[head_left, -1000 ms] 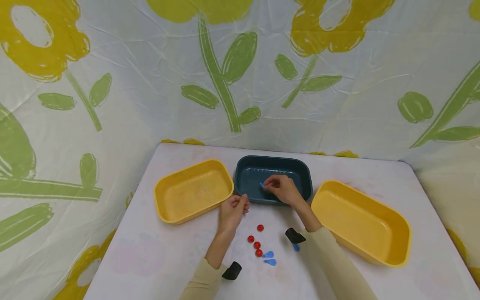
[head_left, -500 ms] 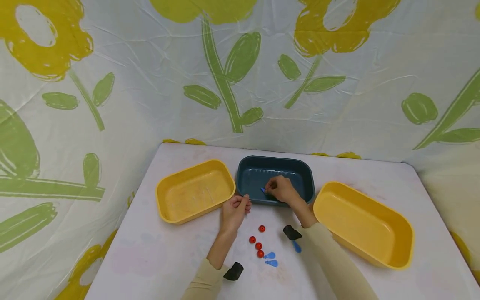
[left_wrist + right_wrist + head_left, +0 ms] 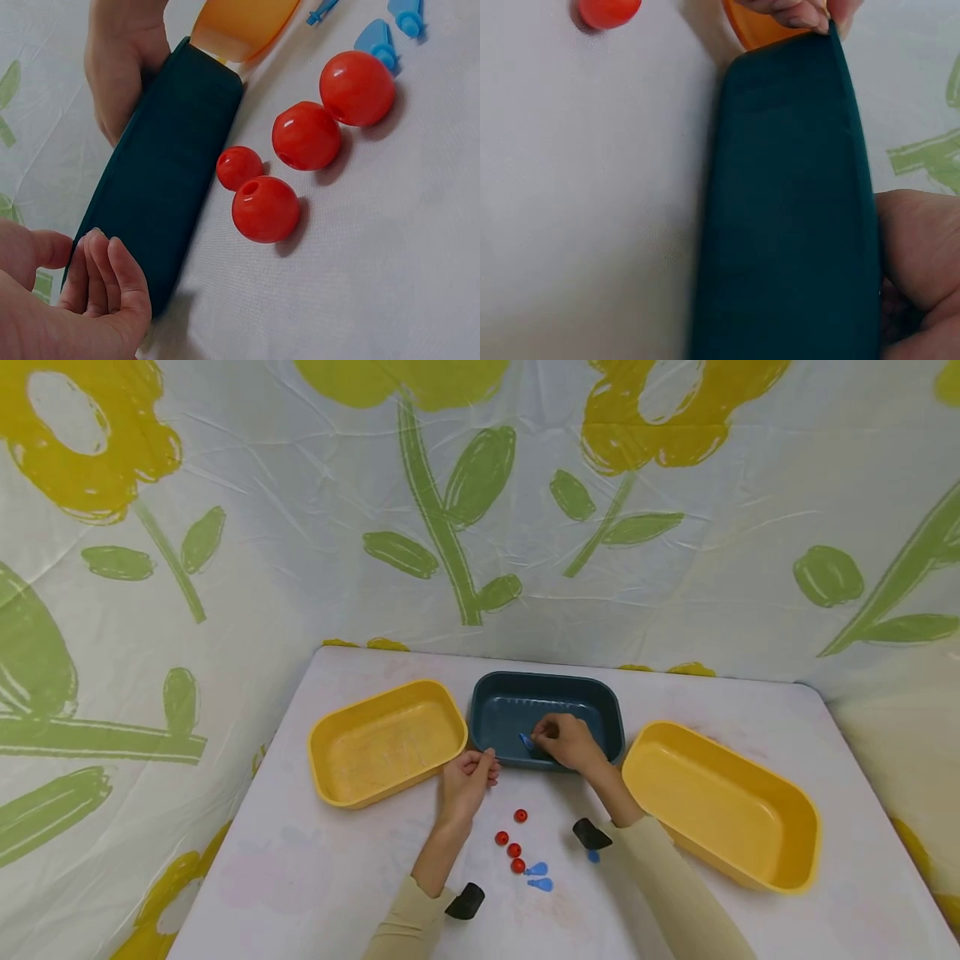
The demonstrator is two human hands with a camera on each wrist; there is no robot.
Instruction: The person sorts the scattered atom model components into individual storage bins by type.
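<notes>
In the head view, the left hand (image 3: 467, 785) pinches the front-left rim of the dark teal basin (image 3: 480, 706), thumb and fingers at either side of it. Reaching into that basin, the right hand (image 3: 567, 742) has its fingers bent close beside a small blue teardrop-shaped plastic piece (image 3: 527, 741); I cannot tell whether the fingertips still hold it. From the right wrist, the basin's wall (image 3: 795, 187) hides those fingertips. Several round red beads (image 3: 357, 88) with holes lie on the table before the basin, near more blue teardrop pieces (image 3: 540, 884).
A yellow basin (image 3: 322, 731) stands left of the teal one, and another yellow basin (image 3: 806, 835) stands at its right. One blue piece (image 3: 593, 857) lies partly under the right wrist's black camera (image 3: 591, 834). A flowered cloth (image 3: 300, 527) hangs behind the white table (image 3: 300, 877).
The blue piece at the right fingertips has come down lower inside the teal basin, and the right hand has shifted slightly right of it. The left hand stays at the rim.
</notes>
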